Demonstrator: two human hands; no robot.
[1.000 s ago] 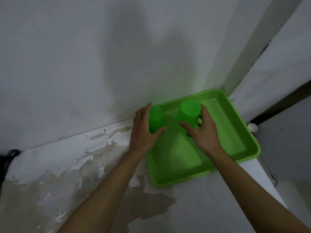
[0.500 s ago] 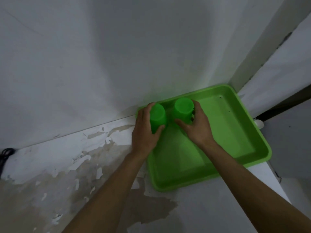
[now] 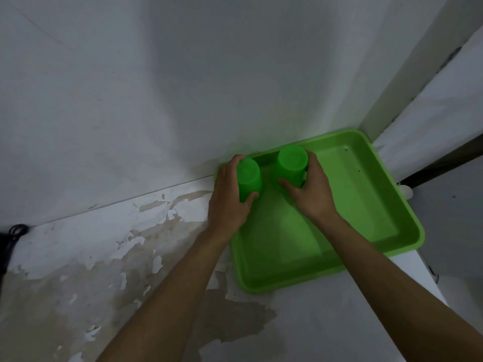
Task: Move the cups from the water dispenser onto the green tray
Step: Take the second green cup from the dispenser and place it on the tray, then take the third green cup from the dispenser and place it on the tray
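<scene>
A green tray (image 3: 371,212) lies on a white counter against the wall. Two green cups stand upside down at the tray's far left corner. My left hand (image 3: 227,202) wraps around the left cup (image 3: 248,178), thumb in front and fingers behind. The right cup (image 3: 291,163) is held by my right hand (image 3: 312,194), which grips it from the right side. Both cups rest low on the tray floor, close together without touching. The water dispenser is out of view.
The counter (image 3: 104,257) has peeling, stained paint to the left of the tray. A white wall rises right behind the tray. A black cable (image 3: 10,236) lies at the far left. A small white round object (image 3: 405,190) sits beyond the tray's right edge.
Both hands carried the cups towards the tray's far left corner and lowered them. The grips have stayed the same.
</scene>
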